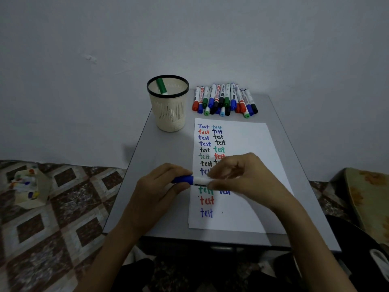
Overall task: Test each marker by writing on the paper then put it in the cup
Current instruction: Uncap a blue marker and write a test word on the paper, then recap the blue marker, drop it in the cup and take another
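A blue-capped white marker [192, 179] lies level between both hands, over the left edge of the white paper [248, 157]. My left hand [156, 190] grips its blue cap end. My right hand [242, 175] holds its white barrel. The paper carries two columns of the word "test" in blue, red, black and green. A cream mesh cup [169, 110] with a black rim stands at the table's far left, with one green marker [161, 86] inside. A pile of several capped markers [225, 100] lies at the far edge, right of the cup.
The small grey table [164, 157] stands against a plain wall. A patterned tiled floor lies to the left, with a stained white box [29, 186] on it. A yellowish cushion [370, 197] sits at the right edge.
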A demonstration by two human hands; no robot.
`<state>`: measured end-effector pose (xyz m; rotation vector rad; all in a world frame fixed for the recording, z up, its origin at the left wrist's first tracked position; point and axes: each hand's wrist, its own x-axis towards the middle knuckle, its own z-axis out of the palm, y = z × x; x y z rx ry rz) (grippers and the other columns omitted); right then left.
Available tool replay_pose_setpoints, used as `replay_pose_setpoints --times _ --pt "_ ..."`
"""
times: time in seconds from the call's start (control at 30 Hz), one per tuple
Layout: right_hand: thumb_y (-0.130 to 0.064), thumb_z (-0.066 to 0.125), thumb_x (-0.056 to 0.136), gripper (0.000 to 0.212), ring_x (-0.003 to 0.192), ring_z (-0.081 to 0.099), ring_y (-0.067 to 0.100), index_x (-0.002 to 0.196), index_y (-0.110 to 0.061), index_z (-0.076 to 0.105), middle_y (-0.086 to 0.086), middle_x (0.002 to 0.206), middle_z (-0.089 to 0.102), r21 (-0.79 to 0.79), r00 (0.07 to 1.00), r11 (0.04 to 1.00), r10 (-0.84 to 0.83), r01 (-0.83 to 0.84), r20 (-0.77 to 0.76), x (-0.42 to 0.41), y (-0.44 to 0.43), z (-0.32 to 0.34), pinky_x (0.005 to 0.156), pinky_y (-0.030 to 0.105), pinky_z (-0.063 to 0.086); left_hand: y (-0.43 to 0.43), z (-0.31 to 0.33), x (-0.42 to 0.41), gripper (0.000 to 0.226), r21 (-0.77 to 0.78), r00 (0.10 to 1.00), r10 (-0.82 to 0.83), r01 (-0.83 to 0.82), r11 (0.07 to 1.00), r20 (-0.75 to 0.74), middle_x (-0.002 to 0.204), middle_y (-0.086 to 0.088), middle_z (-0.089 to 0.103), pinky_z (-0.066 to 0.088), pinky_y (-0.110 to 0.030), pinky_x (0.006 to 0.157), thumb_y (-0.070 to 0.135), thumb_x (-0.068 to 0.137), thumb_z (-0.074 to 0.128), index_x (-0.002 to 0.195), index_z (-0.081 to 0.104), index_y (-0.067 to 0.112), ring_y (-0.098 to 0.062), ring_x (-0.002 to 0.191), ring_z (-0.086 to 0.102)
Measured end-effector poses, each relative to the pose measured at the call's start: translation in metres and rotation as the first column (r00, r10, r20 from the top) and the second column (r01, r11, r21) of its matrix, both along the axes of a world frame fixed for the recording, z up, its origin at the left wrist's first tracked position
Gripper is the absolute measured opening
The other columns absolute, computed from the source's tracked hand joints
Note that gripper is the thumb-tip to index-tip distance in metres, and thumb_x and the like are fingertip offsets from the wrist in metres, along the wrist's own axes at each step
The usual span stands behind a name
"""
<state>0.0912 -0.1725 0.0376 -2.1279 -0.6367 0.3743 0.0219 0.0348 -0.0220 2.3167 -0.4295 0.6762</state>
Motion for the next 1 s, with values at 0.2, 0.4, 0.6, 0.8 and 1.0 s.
replay_pose_setpoints --times 0.2,0.4,0.6,0.8,1.0 --pt "-0.036 0.072 0.081 0.023 0.070 0.058 0.004 0.102 -0.028 0.070 -0.015 0.079 0.061 -0.408 0.929 0.903 0.261 -0.139 0.262 0.001 0.032 0.008 0.062 0.019 0.046 0.000 0.001 -0.002 0.035 -0.071 0.999 0.047 -0.045 0.996 0.027 0.110 0.002 0.063 0.046 -0.016 0.088 0.026 0.088 0.057 0.119 0.059 0.009 -0.003 0.100 0.059" --pt "-0.022 0.074 0.081 0.018 0.060 0.062 0.010 0.096 -0.014 0.069 -0.003 0.072 0.064 -0.104 0.947 0.992 -0.029 0.065 0.319 0.052 0.047 0.052 0.055 0.019 0.051 0.002 -0.013 0.007 0.070 -0.007 0.948 0.193 -0.202 0.979 -0.251 0.142 0.003 0.042 0.018 -0.006 0.105 0.053 0.086 0.051 0.143 0.034 0.018 0.002 0.128 0.034" --pt "-0.016 0.075 0.077 0.014 0.066 0.070 0.027 0.081 -0.007 0.065 0.015 0.074 0.068 0.575 0.860 0.806 -0.389 0.142 0.332 0.110 0.093 0.089 0.063 0.040 0.060 -0.002 -0.019 0.012 0.073 0.239 0.936 0.243 -0.182 0.954 -0.256 0.151 0.003 0.031 0.001 -0.019 0.111 0.062 0.085 0.024 0.143 0.035 0.018 0.000 0.135 0.017" --pt "-0.022 0.073 0.078 0.026 0.073 0.065 0.016 0.097 -0.012 0.060 0.000 0.081 0.066 0.406 0.788 0.874 -0.441 0.269 0.428 0.149 0.141 0.066 0.072 0.039 0.056 -0.002 -0.019 0.012 0.075 0.225 0.932 0.238 -0.179 0.958 -0.274 0.151 0.006 0.029 -0.005 -0.013 0.109 0.063 0.084 0.024 0.144 0.034 0.020 0.007 0.131 0.011" --pt "-0.034 0.075 0.077 0.035 0.111 0.051 0.025 0.101 -0.009 0.068 0.010 0.117 0.057 0.018 0.842 0.940 -0.315 0.342 0.437 0.164 0.151 0.045 0.085 0.036 0.047 -0.002 -0.016 0.011 0.076 0.214 0.927 0.254 -0.198 0.956 -0.275 0.150 0.013 0.025 -0.008 -0.007 0.106 0.065 0.081 0.022 0.144 0.032 0.023 0.010 0.130 0.008"
